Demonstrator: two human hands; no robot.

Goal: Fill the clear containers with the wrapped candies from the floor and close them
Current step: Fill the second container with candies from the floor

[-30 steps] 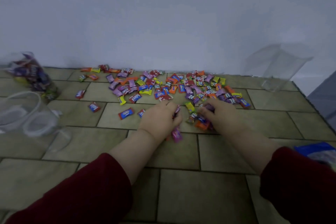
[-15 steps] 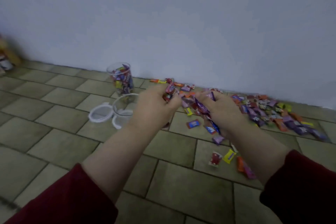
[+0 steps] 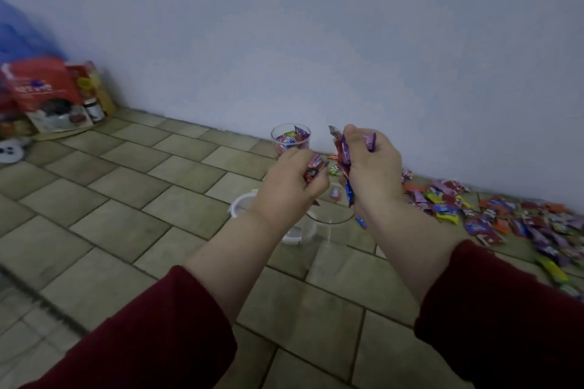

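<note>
My left hand (image 3: 289, 185) grips a bunch of wrapped candies (image 3: 313, 169) above an open clear container (image 3: 328, 227) on the tiled floor. My right hand (image 3: 371, 167) holds a bigger bunch of candies (image 3: 343, 151) beside it, over the same container's mouth. A few candies (image 3: 360, 222) are falling below the right hand. A second clear container (image 3: 290, 140), filled with candies, stands by the wall behind my hands. The pile of loose candies (image 3: 505, 218) lies on the floor at the right.
White ring-shaped lids (image 3: 241, 204) lie on the floor to the left of the open container, partly hidden by my left arm. Red boxes and jars (image 3: 50, 98) lean against the wall at the far left. A white round object (image 3: 11, 151) lies near them.
Both hands scooped candies off the pile, lifted them and carried them left to above the open container. The view swung left, so the pile now lies at the right.
</note>
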